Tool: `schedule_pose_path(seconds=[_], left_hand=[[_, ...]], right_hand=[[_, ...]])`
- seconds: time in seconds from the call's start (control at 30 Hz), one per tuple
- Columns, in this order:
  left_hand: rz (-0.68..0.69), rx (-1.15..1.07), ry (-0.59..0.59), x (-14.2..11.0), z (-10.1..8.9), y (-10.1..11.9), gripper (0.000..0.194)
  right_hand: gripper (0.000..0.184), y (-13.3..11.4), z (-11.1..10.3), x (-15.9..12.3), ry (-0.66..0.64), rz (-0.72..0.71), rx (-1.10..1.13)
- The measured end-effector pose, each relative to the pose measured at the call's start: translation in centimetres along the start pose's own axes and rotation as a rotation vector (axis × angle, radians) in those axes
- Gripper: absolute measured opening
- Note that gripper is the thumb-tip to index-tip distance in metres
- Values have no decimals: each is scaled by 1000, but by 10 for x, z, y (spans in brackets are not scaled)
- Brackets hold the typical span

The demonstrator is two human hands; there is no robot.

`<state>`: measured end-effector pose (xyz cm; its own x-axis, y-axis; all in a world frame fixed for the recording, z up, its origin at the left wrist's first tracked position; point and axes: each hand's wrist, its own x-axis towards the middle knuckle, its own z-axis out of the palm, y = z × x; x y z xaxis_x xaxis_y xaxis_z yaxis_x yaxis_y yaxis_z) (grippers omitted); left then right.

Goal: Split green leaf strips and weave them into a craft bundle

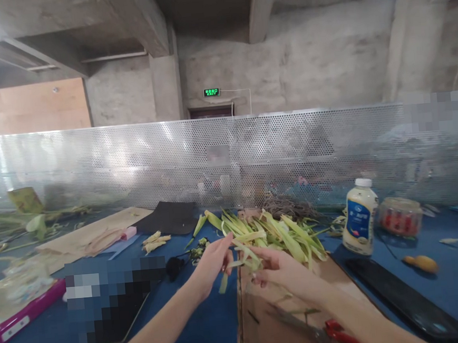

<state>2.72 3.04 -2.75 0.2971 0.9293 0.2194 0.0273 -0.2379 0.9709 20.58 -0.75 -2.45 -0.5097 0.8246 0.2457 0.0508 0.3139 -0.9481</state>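
Matt fibrous husks (292,238), shiny metal screen (313,133), rough concrete wall (323,53)

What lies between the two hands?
Pale green leaf strips lie between the left hand and the right hand, with a leaf pile beyond. The head view shows this.

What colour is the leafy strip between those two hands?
Pale green; the leafy strip shows best in the head view.
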Motion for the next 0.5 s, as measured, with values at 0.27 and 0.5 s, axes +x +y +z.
schedule_pose_path(seconds=[0.27, 0.5], left_hand=[[17, 79, -9, -5, 6, 4, 37], [71, 234, 165, -3, 4, -2, 40]], right_hand=[[59, 3, 3, -3, 89, 17, -47], [60, 8, 4, -6, 189, 51, -226]])
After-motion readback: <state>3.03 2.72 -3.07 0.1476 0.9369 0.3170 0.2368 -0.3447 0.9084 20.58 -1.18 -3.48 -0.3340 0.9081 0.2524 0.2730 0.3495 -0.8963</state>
